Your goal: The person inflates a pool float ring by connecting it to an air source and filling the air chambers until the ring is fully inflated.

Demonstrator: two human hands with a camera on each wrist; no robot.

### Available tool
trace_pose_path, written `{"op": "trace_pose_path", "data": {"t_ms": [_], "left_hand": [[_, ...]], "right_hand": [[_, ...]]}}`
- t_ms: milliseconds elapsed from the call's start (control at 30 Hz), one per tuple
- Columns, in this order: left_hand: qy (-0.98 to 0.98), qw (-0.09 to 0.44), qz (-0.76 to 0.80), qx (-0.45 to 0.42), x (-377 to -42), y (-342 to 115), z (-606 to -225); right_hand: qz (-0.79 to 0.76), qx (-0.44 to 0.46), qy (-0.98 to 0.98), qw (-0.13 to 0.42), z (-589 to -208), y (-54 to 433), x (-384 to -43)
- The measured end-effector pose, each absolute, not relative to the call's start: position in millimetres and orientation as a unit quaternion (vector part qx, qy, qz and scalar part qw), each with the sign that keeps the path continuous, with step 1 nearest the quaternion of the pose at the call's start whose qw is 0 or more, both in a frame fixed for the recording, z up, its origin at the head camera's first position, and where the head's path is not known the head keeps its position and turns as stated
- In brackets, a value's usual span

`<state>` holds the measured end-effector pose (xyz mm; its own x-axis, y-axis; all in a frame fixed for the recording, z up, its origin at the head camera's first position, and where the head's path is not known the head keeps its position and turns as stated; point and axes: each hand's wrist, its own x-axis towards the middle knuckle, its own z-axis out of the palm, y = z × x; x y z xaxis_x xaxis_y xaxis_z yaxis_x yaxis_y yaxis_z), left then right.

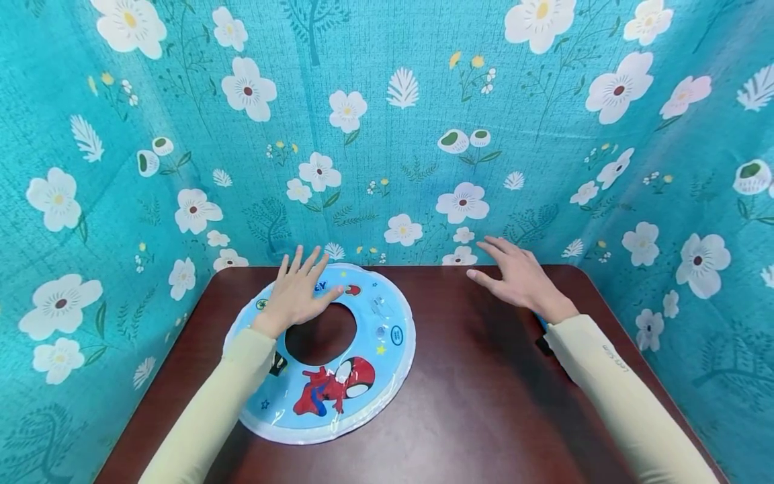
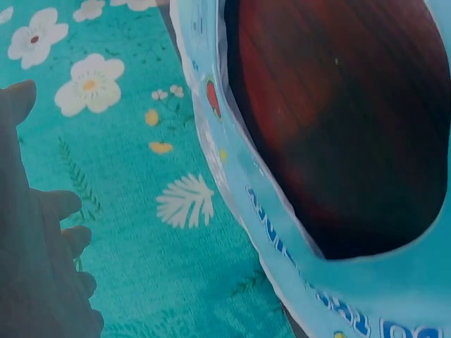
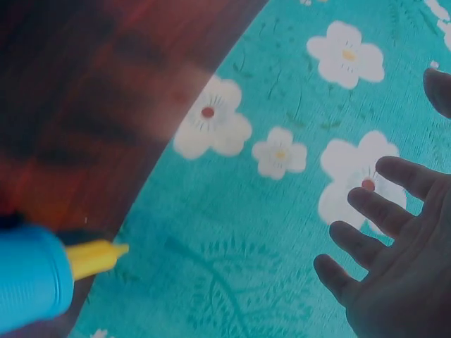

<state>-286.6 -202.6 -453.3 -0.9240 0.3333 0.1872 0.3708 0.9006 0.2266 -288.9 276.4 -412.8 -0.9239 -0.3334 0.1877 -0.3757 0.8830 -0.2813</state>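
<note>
A light blue swim ring [image 1: 390, 356] with a red-and-blue masked cartoon figure lies on the left half of the table, its hole showing the brown tabletop. My left hand [image 1: 296, 289], fingers spread, is over the ring's upper left part in the head view. The left wrist view shows that hand [image 2: 39, 232] apart from the ring [image 2: 409, 282]. On the other side, my right hand [image 1: 520, 277] hovers above the table's back right with fingers extended and nothing held. A blue pump [image 3: 32, 278] with a yellow nozzle lies near it, mostly hidden by my right forearm in the head view.
The dark brown wooden table [image 1: 459, 417] has rounded back corners. A teal curtain [image 1: 387, 148] printed with white flowers hangs close behind it and along both sides.
</note>
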Motion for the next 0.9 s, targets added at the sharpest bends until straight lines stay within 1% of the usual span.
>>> {"op": "trace_pose_path", "data": {"t_ms": [267,533,900], "left_hand": [[-0.97,0.062,-0.136,-0.194,-279,-187,-462],[-0.963,0.06,-0.148,-0.217,-272,-172,-469],[-0.956,0.032,-0.15,-0.249,-262,-153,-479]], "right_hand": [[0.182,0.209,-0.957,0.079,-425,251,-284],[0.22,0.241,-0.943,0.065,-432,220,-276],[0.259,0.284,-0.922,0.055,-456,182,-272]]}}
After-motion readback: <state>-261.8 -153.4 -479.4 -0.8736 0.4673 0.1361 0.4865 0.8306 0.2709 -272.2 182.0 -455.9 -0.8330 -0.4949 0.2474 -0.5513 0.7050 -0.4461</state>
